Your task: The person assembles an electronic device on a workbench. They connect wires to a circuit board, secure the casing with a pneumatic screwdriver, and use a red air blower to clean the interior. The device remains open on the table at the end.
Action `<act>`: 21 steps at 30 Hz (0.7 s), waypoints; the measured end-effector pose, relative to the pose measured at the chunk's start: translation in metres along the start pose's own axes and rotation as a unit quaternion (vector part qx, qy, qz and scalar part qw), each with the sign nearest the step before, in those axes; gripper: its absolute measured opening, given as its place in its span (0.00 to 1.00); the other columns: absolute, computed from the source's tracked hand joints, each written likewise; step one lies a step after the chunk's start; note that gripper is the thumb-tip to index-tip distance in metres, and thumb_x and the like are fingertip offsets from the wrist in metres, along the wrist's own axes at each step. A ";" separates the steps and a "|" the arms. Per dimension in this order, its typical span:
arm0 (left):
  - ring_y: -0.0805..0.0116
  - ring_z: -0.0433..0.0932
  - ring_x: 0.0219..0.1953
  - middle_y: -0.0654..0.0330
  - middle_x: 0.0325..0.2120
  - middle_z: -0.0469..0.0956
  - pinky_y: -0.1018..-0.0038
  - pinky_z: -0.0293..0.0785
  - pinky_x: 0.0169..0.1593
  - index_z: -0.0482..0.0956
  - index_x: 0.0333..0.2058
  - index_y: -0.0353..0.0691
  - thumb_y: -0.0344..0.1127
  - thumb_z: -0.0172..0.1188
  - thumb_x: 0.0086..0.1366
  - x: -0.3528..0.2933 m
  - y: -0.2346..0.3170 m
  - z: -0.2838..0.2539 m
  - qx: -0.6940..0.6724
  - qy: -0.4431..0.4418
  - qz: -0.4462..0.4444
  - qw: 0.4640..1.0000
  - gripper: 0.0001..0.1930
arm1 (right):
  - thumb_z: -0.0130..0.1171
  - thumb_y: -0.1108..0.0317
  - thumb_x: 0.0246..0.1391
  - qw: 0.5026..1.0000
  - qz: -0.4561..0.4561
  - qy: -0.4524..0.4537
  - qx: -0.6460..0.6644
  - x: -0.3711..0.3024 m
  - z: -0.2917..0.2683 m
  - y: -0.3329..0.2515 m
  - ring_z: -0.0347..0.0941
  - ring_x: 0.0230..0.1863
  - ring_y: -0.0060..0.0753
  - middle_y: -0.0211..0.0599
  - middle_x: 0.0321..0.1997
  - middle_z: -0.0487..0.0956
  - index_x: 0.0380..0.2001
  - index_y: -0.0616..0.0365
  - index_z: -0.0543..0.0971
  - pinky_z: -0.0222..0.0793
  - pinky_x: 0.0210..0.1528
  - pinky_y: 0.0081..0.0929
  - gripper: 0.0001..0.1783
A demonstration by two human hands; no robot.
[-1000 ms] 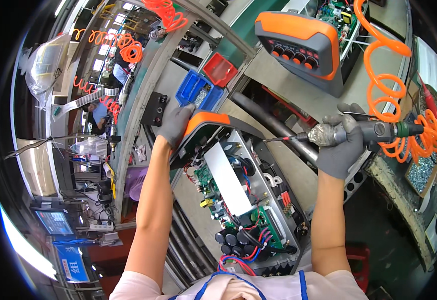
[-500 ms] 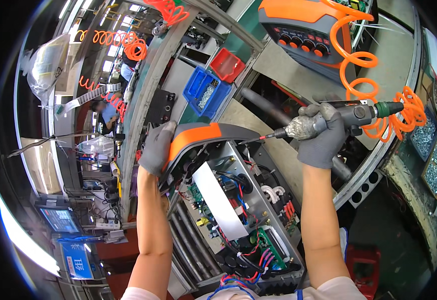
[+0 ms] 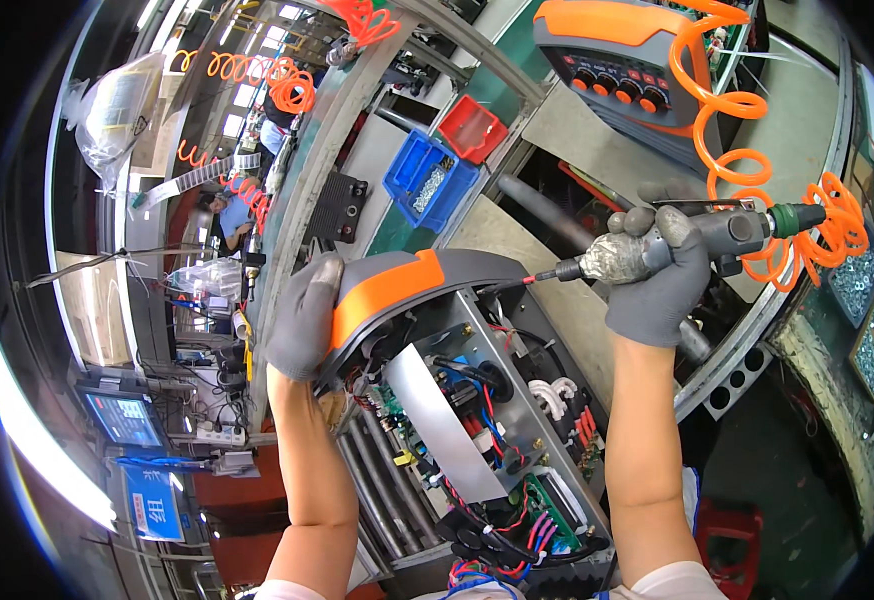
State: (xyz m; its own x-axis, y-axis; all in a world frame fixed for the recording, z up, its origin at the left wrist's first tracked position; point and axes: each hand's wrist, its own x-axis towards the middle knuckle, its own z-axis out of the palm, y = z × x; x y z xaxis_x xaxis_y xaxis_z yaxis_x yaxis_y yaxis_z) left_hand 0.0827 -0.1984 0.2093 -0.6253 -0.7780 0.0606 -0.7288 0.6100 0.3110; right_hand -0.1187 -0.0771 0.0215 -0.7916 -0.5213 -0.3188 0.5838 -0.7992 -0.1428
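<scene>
A: Head view. Left hand?
B: Gloved left hand (image 3: pixel 304 322), clamped on the left end of the orange-and-grey front cover (image 3: pixel 389 296); some fingers hidden.
A: Right?
B: Right hand (image 3: pixel 665 288) wrapped round the power driver (image 3: pixel 737 233). Bit (image 3: pixel 549 275) points left, near the cover's right end. Touching? Can't tell.
A: Cover's where?
B: Mid-frame, at the far end of the open unit (image 3: pixel 502 375). Blue bin (image 3: pixel 445 207) with small metal parts beyond it.
A: Doing it well?
B: My call: brace the cover firmly, square the bit up before pressing, don't skid across the grey shell, keep the wires (image 3: pixel 487 400) out of the seam, leave the orange coiled hose (image 3: pixel 735 104) slack.
</scene>
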 end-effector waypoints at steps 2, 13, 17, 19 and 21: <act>0.72 0.62 0.28 0.60 0.21 0.64 0.73 0.61 0.35 0.69 0.27 0.33 0.42 0.41 0.66 -0.009 0.007 -0.001 -0.011 0.017 -0.030 0.999 0.17 | 0.53 0.70 0.42 1.000 0.006 -0.014 0.010 -0.004 0.000 -0.003 0.71 0.25 0.31 0.41 0.28 0.74 0.40 0.62 0.69 0.71 0.32 0.32 0.18; 0.67 0.65 0.30 0.53 0.25 0.70 0.72 0.63 0.38 0.70 0.30 0.28 0.41 0.43 0.66 -0.035 0.010 -0.019 -0.030 0.040 -0.042 0.998 0.18 | 0.53 0.70 0.43 0.996 0.020 -0.048 0.070 -0.022 0.010 -0.016 0.71 0.26 0.29 0.42 0.34 0.73 0.41 0.61 0.69 0.72 0.33 0.34 0.18; 0.68 0.64 0.30 0.55 0.24 0.67 0.73 0.62 0.38 0.68 0.28 0.29 0.41 0.42 0.66 -0.036 0.019 -0.021 -0.030 0.028 -0.043 0.998 0.18 | 0.52 0.70 0.43 0.997 0.003 -0.053 0.051 -0.020 0.014 -0.018 0.70 0.25 0.29 0.41 0.29 0.73 0.40 0.61 0.69 0.71 0.33 0.33 0.18; 0.68 0.63 0.29 0.55 0.23 0.66 0.73 0.62 0.38 0.67 0.27 0.29 0.41 0.42 0.66 -0.037 0.018 -0.017 -0.050 0.048 -0.050 0.996 0.18 | 0.52 0.69 0.43 0.996 0.022 -0.068 0.053 -0.018 0.012 -0.017 0.70 0.24 0.30 0.40 0.26 0.73 0.40 0.61 0.69 0.71 0.33 0.32 0.17; 0.68 0.63 0.29 0.55 0.23 0.65 0.73 0.62 0.38 0.67 0.27 0.29 0.41 0.42 0.66 -0.039 0.018 -0.016 -0.054 0.053 -0.049 0.996 0.18 | 0.52 0.69 0.43 0.997 0.031 -0.056 0.041 -0.019 0.013 -0.015 0.69 0.23 0.30 0.38 0.23 0.72 0.38 0.63 0.70 0.71 0.33 0.32 0.16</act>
State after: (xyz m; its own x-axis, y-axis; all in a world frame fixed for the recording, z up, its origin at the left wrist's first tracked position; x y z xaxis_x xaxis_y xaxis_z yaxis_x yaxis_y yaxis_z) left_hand 0.0986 -0.1600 0.2279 -0.5150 -0.8483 0.1229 -0.7472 0.5146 0.4205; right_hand -0.1147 -0.0591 0.0422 -0.7728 -0.5965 -0.2168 0.6186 -0.7843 -0.0472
